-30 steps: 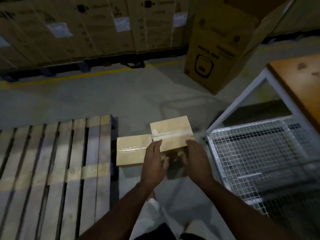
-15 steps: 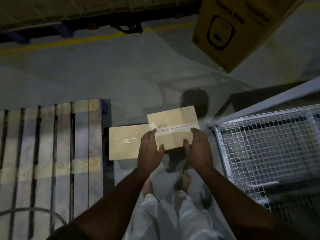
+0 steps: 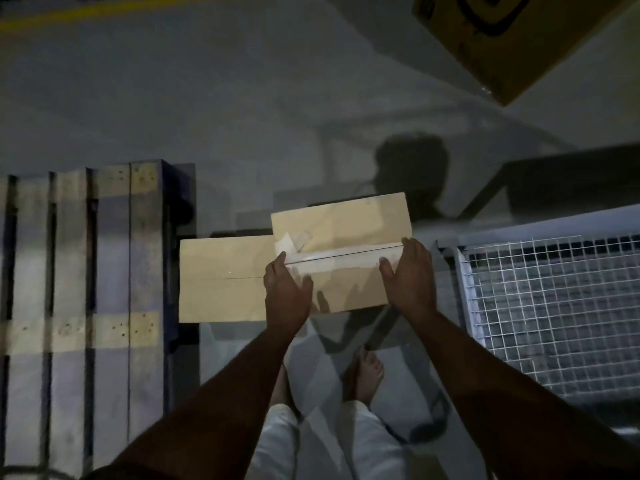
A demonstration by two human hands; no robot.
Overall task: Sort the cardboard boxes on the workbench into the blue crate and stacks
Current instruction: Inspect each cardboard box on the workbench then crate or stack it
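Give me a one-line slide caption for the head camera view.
Both hands, left hand and right hand, grip the taped cardboard box beside a second box, between wooden pallet and wire-mesh cage.

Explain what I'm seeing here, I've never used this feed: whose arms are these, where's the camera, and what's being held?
There is no machine: a person wears the camera on their head, looking down at their own bare arms and feet. The left hand and right hand grip the two ends of a taped cardboard box. A second flat box lies on the grey floor just left of it; whether the two touch is unclear. A wooden pallet sits at left, a wire-mesh cage at right, and a large printed carton at top right.
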